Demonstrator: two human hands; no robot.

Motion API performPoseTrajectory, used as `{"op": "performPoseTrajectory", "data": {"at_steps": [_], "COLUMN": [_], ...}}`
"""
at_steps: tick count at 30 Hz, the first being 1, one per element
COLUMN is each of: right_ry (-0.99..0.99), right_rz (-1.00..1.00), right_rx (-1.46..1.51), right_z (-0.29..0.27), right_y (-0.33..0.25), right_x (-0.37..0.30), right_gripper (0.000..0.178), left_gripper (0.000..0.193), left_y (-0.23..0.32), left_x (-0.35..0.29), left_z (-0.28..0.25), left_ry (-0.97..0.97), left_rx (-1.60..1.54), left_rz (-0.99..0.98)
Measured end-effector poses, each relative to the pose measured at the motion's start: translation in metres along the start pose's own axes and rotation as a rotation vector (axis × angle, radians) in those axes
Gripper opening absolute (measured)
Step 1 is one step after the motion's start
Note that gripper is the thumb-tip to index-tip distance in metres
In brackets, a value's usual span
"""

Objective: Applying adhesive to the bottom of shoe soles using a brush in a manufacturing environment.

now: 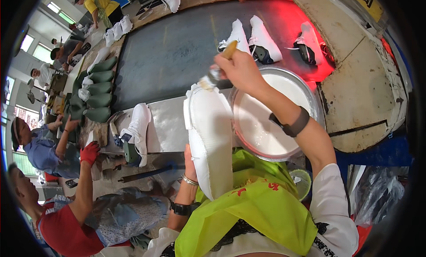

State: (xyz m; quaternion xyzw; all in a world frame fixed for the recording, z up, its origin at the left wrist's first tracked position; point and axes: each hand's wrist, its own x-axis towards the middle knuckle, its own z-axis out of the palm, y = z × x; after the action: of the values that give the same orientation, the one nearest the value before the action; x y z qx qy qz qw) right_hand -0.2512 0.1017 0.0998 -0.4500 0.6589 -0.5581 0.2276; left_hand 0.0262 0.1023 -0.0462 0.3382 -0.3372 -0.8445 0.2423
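Observation:
My right hand [239,73] is closed around a brush [229,50] with a yellowish handle. Its pale bristles [207,83] touch, or nearly touch, the far end of a white shoe sole [208,137]. The sole stands lengthwise before me, and my left hand [191,164] grips its left side near the middle; some of those fingers are hidden behind it. Just right of the sole, under my right forearm, a round metal basin [316,107] holds milky white liquid [266,124].
A dark conveyor belt [164,48] carries white shoes [264,39] toward a red-lit opening. One white shoe [138,126] sits on the near ledge. Left are green shoe lasts [100,88] and co-workers, one wearing a red glove [90,153]. A beige machine top [368,70] borders the right.

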Motion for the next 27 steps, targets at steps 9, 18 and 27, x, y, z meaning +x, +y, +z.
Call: {"op": "performPoseTrajectory", "data": {"at_steps": [9, 18, 27], "right_ry": [0.185, 0.405, 0.285], "right_rz": [0.121, 0.308, 0.237], "right_rx": [0.048, -0.017, -0.008], "right_z": [-0.064, -0.125, -0.086], "right_y": [0.014, 0.026, 0.001], "right_x": [-0.065, -0.105, -0.087], "right_gripper": [0.015, 0.028, 0.028], "left_gripper": [0.067, 0.075, 0.103], "left_y": [0.128, 0.155, 0.237], "left_x": [0.179, 0.411, 0.180], "left_z": [0.018, 0.027, -0.108], "left_ry": [-0.227, 0.477, 0.466], "left_rx": [-0.007, 1.284, 2.200], "left_rz": [-0.128, 0.107, -0.033]}}
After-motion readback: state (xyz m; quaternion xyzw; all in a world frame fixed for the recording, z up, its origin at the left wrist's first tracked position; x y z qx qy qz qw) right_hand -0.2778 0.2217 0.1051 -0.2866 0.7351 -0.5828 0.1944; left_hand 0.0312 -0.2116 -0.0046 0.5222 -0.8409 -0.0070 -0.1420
